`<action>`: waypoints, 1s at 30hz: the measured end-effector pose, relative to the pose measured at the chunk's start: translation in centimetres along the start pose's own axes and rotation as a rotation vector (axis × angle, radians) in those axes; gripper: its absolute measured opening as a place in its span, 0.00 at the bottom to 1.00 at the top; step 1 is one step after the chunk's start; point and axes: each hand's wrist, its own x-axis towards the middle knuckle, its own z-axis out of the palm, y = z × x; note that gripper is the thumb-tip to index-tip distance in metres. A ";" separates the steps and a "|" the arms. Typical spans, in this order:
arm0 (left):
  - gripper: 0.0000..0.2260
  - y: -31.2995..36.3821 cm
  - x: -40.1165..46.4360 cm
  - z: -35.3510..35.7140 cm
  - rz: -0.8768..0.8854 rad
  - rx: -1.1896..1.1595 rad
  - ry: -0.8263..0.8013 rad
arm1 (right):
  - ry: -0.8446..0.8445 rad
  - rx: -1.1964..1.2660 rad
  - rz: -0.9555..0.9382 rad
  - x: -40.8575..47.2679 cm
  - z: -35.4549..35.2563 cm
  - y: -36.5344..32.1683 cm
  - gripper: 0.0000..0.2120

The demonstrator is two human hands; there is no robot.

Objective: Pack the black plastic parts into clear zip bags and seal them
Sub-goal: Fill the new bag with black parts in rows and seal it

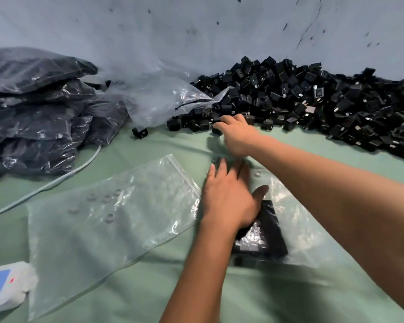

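Black parts (301, 106) lie in a big pile along the far side of the green table (149, 287), by the wall. The pile runs long from side to side.

The right hand (237, 134) has its fingers curled down on the near edge of the pile. It looks like it is grabbing one or two parts, but the fingers hide them, so I cannot tell if it has hold of any. The picture is a bit blurry there too.

The left hand (229, 197) is on the near side of the pile, close to the body. It is flat and open, fingers spread, and presses down on a clear bag (289, 220). Some black parts are already inside this bag, under the hand and just beside it. It holds nothing; it only pins the bag.

The bag's mouth seems to point toward the pile, right below the right hand. So the right hand is the nearer one to the pile, and the parts only need to come a short way back toward the body to go in.

An empty bag (98, 217) lies to the left of the pinned one. Filled bags (37, 108) are stacked at the left end of the pile.
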 end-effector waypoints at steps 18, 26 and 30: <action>0.33 0.3 -0.2 -0.2 -0.023 -0.082 -0.025 | 0.408 0.863 0.299 -14.4 -4.4 8.0 0.05; 0.16 7.1 -1.5 -1.1 0.063 -0.230 0.314 | 0.692 1.544 0.611 -28.0 0.4 12.0 0.05; 0.17 13.3 -2.6 -0.9 0.131 -0.362 0.394 | 0.694 1.227 0.627 -28.0 3.1 10.8 0.05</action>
